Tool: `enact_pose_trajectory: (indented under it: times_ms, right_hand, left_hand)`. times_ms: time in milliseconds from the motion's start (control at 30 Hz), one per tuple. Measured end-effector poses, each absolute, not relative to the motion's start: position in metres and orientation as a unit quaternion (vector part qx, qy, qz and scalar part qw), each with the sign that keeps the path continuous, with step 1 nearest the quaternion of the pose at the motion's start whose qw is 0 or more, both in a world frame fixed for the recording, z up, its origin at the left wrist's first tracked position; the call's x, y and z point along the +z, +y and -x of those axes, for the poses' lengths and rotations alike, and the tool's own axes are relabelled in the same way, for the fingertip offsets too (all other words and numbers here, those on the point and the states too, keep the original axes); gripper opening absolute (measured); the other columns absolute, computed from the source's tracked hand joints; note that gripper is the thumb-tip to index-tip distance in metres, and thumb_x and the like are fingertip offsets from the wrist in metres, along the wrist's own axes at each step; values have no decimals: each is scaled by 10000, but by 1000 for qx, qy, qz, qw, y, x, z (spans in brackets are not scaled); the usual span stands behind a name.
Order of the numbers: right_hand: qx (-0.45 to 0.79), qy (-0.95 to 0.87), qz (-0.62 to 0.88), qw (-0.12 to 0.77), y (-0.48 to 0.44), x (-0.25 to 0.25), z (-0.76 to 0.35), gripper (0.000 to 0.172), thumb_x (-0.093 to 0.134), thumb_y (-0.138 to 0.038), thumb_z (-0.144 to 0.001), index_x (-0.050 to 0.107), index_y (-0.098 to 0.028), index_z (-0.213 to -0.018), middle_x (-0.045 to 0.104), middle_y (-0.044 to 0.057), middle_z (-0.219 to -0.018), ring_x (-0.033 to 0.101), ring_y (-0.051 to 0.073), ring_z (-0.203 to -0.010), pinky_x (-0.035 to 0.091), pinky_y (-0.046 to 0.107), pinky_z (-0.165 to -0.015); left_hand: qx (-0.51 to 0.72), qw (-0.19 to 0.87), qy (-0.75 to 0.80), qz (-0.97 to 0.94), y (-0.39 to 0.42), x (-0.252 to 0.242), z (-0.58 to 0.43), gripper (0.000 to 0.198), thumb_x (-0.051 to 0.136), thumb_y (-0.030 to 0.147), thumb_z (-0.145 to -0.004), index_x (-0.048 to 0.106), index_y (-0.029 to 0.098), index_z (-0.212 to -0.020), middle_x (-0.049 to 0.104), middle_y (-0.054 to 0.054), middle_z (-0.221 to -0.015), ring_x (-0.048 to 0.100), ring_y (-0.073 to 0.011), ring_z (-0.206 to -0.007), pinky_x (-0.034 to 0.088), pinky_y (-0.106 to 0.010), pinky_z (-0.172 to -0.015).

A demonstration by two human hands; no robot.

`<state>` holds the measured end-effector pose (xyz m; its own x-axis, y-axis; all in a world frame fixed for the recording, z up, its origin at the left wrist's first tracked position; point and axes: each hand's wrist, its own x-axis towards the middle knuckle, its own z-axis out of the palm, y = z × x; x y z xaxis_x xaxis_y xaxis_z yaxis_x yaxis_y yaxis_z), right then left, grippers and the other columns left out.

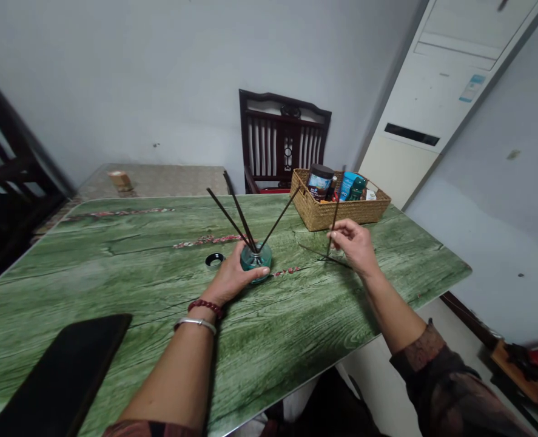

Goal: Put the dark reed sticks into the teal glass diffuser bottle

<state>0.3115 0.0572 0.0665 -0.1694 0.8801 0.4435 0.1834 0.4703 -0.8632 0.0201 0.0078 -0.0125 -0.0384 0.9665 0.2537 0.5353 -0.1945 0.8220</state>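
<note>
My left hand (236, 273) is wrapped round a small teal glass diffuser bottle (255, 258) standing on the green table. Several dark reed sticks (239, 212) fan out from its neck. In my right hand (354, 243), thumb and fingers pinch another dark reed stick (336, 209), held nearly upright to the right of the bottle. Its lower end is close to more reeds (336, 261) lying on the tabletop; I cannot tell whether they touch. Just left of the bottle lies a round black cap or ring (214, 261).
A woven basket (341, 213) with a dark-lidded jar (319, 181) and blue packages stands behind my right hand. A dark flat object (63, 376) lies at the table's (168, 358) near left. Beyond the table are a wooden chair (287, 139) and a white cabinet-like unit (432, 97).
</note>
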Motion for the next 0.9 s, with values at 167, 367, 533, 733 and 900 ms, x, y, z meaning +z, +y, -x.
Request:
enact_pose_trajectory:
  times_ms: [167,367,533,733,900]
  right_hand:
    - [440,-650,268,558,46,95,-247,281,669,-450,-781,545,-221,-887,704,2,-835,644,123,-644,532,260,-604]
    - [449,-669,253,535,53,92,-202,344,672,-518,-776,535,-227,-896,695,1,-854,654,118,-657,529,245,-582]
    - [439,-681,272,520,59,84,-189,316,668,-497,-776,547,-225,-882,680,-7,-833,639,115,-653,526,238,-574]
    - [382,-717,299,500,63,68,-180,136,641,-330,-809,601,-211,-861,662,-12,-792,632,130,-669,523,264,-644]
    - [278,-789,336,434,58,57,-180,54,647,-230,-817,677,-209,-856,701,0,-804,662,153,-745,499,271,-729]
  left_hand:
    - [436,259,567,-649,8,-14,-20,731,748,518,-658,477,224,-1270,631,-92,-1226,609,-300,-1111,465,-455,-968]
    - [443,257,559,-652,9,-16,-21,752,752,515,-658,471,206,-1283,624,-103,-1232,593,-306,-1138,454,-458,-979]
    - [431,258,565,-655,7,-13,-22,761,742,548,-670,455,208,-1288,618,-98,-1241,596,-305,-1125,456,-444,-967]
    - [431,250,564,-658,8,-15,-21,760,744,545,-669,461,210,-1289,610,-105,-1246,580,-326,-1149,452,-460,-972]
    - [437,255,564,-653,12,-21,-18,752,761,545,-653,479,217,-1267,628,-101,-1193,592,-336,-1123,463,-470,-950]
